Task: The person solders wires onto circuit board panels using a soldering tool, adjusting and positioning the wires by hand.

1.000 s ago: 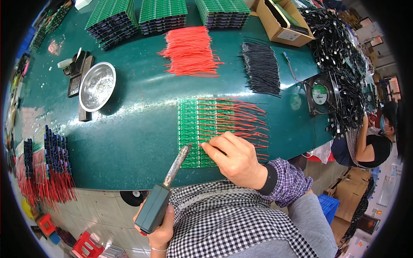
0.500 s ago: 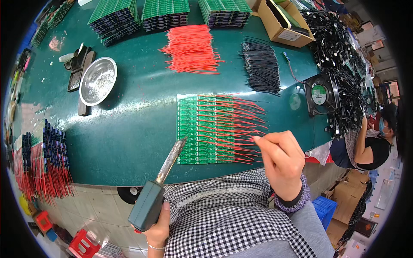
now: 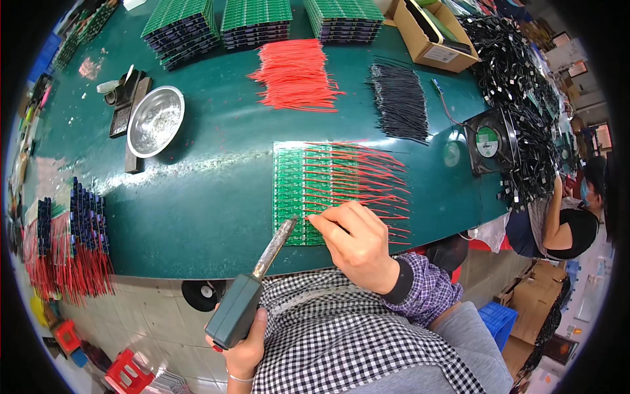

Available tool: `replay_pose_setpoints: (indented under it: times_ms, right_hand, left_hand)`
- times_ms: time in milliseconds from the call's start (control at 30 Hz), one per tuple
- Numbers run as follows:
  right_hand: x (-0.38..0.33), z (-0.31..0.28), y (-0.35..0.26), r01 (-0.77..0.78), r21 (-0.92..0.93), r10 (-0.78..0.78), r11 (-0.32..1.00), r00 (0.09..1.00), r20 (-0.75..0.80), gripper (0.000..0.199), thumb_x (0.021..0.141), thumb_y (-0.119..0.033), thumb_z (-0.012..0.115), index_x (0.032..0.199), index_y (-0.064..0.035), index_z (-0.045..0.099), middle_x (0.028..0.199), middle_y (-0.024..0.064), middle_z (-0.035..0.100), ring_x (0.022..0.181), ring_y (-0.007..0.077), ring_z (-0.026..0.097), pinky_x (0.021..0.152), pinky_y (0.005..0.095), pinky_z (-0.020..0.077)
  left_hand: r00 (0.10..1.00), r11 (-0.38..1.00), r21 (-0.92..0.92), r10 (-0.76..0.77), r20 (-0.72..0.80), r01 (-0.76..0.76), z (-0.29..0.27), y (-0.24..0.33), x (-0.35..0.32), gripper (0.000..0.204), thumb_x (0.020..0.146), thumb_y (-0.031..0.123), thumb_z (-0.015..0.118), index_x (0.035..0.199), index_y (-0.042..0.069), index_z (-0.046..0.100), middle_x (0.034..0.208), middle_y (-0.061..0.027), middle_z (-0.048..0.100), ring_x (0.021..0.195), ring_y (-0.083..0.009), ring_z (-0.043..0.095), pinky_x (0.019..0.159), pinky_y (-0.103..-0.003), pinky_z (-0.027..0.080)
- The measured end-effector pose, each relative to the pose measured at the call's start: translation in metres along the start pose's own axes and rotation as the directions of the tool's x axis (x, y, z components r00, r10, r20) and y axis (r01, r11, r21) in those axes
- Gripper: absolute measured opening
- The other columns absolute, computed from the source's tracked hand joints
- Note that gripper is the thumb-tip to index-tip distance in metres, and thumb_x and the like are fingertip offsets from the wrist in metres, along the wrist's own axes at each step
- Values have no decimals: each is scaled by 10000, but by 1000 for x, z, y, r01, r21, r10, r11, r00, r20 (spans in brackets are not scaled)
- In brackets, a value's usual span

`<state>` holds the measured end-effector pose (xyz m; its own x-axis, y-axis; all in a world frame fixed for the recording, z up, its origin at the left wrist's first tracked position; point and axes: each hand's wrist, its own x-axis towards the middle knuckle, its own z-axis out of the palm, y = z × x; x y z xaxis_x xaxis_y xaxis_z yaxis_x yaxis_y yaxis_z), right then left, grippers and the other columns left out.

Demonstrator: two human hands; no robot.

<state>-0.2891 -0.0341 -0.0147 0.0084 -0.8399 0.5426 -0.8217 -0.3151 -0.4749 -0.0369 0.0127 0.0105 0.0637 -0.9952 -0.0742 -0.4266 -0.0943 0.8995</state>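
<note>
In my left hand (image 3: 244,351) is a soldering iron (image 3: 239,308) with a dark green handle, its metal shaft slanting up to the right. The tip rests at or just over a green circuit board panel (image 3: 283,172) lying on the table; exact contact is too small to tell. Several red wires (image 3: 380,174) run in rows from the panel out to the right. My right hand (image 3: 361,246) is closed in a pinch over the panel's lower part, with a red wire end at the fingertips close to the iron tip. The fingers hide most of that wire.
Beyond the panel lie a red wire pile (image 3: 295,73) and a black wire pile (image 3: 400,102). A metal bowl (image 3: 155,121) stands left; a fan (image 3: 489,142) and black cables (image 3: 525,85) are right. Board stacks (image 3: 256,20) and a carton (image 3: 443,56) line the back. Another person (image 3: 558,217) sits right.
My right hand has moved left from the wires' free ends to the panel beside the iron tip. The iron has shifted slightly to the right.
</note>
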Motion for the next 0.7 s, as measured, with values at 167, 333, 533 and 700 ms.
replay_pose_setpoints:
  times_ms: [167,333,533,700]
  right_hand:
    - [0,0,-1,7,-38,-7,999,1000,-5,247,679,57,747,919,5,728,825,63,647,718,223,623,598,342,504]
    - [0,2,1,13,-51,-13,999,1000,1,247,675,55,748,916,3,728,826,61,644,716,219,621,594,337,508]
    - [-2,2,1,19,-46,-19,999,1000,9,268,667,56,744,930,10,727,833,63,640,722,220,621,602,339,515]
    - [-2,1,0,19,-51,-19,999,1000,15,285,659,56,741,941,16,725,844,67,640,730,223,621,608,339,515]
  left_hand:
    - [999,999,17,31,19,-31,1,2,5,260,740,104,833,945,-23,735,853,-110,718,668,-196,676,617,-316,531]
    - [996,996,48,75,50,-78,0,2,9,255,715,71,812,940,-19,734,827,-99,708,653,-193,674,610,-310,530]
    - [998,999,29,33,60,-35,1,5,8,256,707,38,803,940,-35,724,849,-105,702,680,-193,668,622,-308,531]
    - [998,1000,-15,13,67,-12,4,6,10,249,708,25,793,936,-41,720,848,-105,692,682,-191,657,620,-303,524]
